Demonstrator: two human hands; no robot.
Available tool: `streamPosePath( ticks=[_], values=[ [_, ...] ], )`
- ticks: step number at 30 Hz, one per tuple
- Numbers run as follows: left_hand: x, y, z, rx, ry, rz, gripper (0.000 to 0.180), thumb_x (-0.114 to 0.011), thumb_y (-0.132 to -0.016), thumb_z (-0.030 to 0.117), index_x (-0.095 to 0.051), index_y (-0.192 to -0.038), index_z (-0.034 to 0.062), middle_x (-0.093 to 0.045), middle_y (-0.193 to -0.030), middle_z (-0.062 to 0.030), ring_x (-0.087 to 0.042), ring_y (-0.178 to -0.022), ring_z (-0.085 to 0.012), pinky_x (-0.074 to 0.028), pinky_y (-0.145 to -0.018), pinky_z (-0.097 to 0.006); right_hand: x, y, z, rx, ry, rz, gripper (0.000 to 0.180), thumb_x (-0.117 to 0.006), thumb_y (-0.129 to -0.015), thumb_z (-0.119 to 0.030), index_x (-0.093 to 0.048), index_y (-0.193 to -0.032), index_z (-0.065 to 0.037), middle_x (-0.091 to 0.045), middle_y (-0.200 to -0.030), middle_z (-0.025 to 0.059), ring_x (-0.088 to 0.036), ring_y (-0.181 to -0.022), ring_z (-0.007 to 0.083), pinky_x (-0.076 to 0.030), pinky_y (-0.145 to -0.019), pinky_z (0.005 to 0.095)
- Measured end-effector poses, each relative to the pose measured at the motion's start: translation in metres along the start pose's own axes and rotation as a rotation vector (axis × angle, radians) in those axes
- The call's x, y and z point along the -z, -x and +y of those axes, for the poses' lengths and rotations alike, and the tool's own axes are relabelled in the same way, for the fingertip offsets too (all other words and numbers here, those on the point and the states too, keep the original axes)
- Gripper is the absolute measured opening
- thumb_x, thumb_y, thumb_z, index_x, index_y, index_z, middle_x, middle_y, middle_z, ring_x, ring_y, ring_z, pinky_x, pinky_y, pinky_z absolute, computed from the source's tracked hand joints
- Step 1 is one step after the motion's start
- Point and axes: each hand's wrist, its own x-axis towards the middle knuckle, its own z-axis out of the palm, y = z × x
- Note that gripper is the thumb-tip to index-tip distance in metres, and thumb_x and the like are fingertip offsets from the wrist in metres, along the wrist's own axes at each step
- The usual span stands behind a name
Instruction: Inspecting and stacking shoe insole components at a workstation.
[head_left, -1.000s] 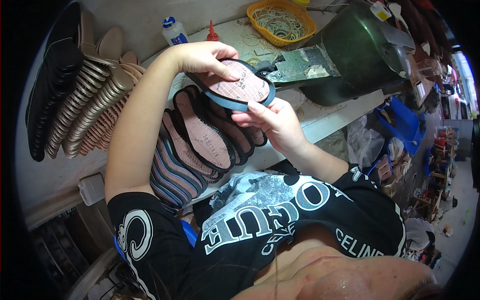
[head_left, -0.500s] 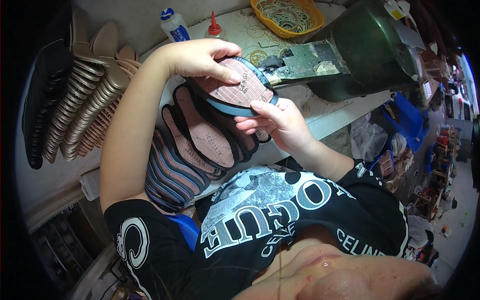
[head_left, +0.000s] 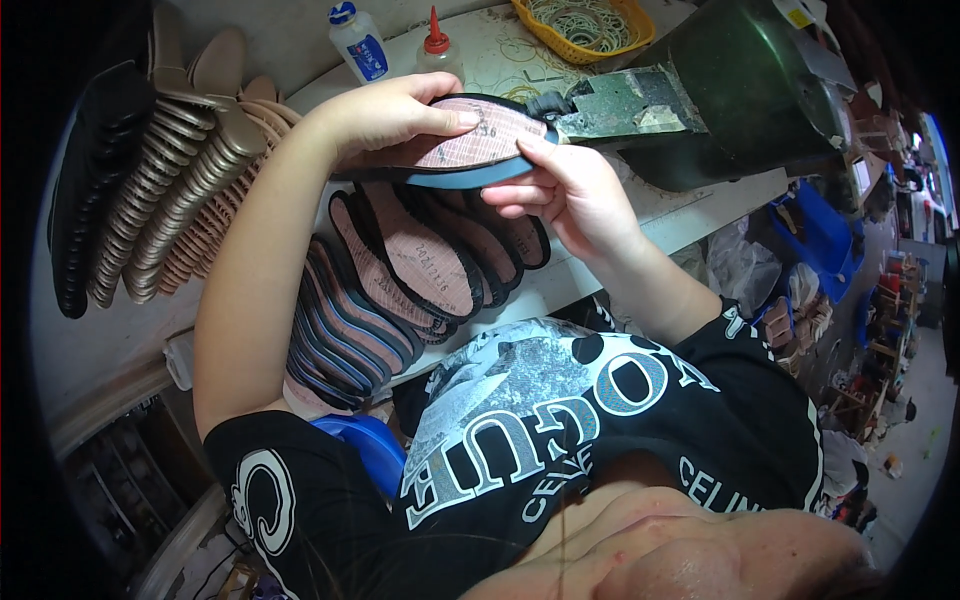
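Observation:
An insole [head_left: 465, 150] with a pinkish, lined underside and a dark edge is held up in front of the narrow end of a green machine arm [head_left: 635, 105]. My left hand [head_left: 395, 112] grips one part of it, thumb on the pink face. On the other side, near the machine's tip, my right hand [head_left: 575, 190] pinches its edge between thumb and fingers. The insole's edge meets the dark tip of the arm, though exact contact is hard to see. Below my hands, similar pink insoles [head_left: 425, 270] lie overlapped, and several more stand in a tight row [head_left: 345, 335].
Stacked gold and black insoles [head_left: 215, 165] stand at the left. A white bottle [head_left: 358, 45], a red-tipped bottle [head_left: 437, 52] and a yellow basket [head_left: 562, 46] of bands sit at the back. The green machine body [head_left: 750, 110] fills the right; beyond it is a blue bin [head_left: 815, 245].
The held insole has turned flatter and its far end has come round to the machine arm's tip. My right hand has shifted slightly up and right along its edge.

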Motion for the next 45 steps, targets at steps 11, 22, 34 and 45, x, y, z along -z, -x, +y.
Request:
streamPosePath(
  ticks=[11,22,34,45],
  values=[
    [-0.049,0.014,-0.003,0.131,-0.262,0.312,0.039,-0.066,-0.082,0.035,-0.061,-0.097,-0.0007,-0.064,-0.084,-0.0079,-0.06,-0.07,-0.0125,-0.05,-0.06,-0.028,0.007,0.003,-0.011,-0.047,0.19,0.058,0.026,-0.06,-0.088,-0.024,-0.062,-0.101,-0.001,-0.067,-0.089,0.0058,-0.065,-0.081,0.0127,-0.052,-0.071,0.0257],
    [-0.092,0.025,0.001,0.178,0.113,0.385,0.051,-0.067,-0.079,0.044,-0.061,-0.087,-0.0054,-0.064,-0.068,-0.014,-0.065,-0.054,-0.0183,-0.054,-0.046,-0.025,0.031,0.031,-0.016,0.074,0.418,-0.021,0.024,-0.065,-0.086,-0.023,-0.064,-0.095,-0.001,-0.067,-0.086,0.0041,-0.062,-0.073,0.0078,-0.049,-0.066,0.0207],
    [-0.087,0.018,-0.009,0.094,0.123,0.604,0.042,-0.071,-0.078,0.041,-0.057,-0.076,0.0014,-0.061,-0.06,-0.0077,-0.058,-0.045,-0.0116,-0.047,-0.04,-0.021,0.045,0.061,-0.002,-0.302,0.558,-0.213,0.027,-0.066,-0.084,-0.024,-0.063,-0.094,0.001,-0.068,-0.086,0.0112,-0.066,-0.073,0.0134,-0.051,-0.064,0.0239],
    [-0.035,-0.002,-0.008,0.189,0.044,0.606,0.045,-0.067,-0.075,0.056,-0.056,-0.067,0.0136,-0.052,-0.05,0.003,-0.046,-0.04,-0.0045,-0.034,-0.04,-0.019,0.017,0.053,0.019,-0.072,0.101,0.014,0.022,-0.059,-0.086,-0.019,-0.064,-0.09,0.002,-0.067,-0.076,0.0137,-0.067,-0.064,0.0167,-0.049,-0.055,0.0216]
  ],
)
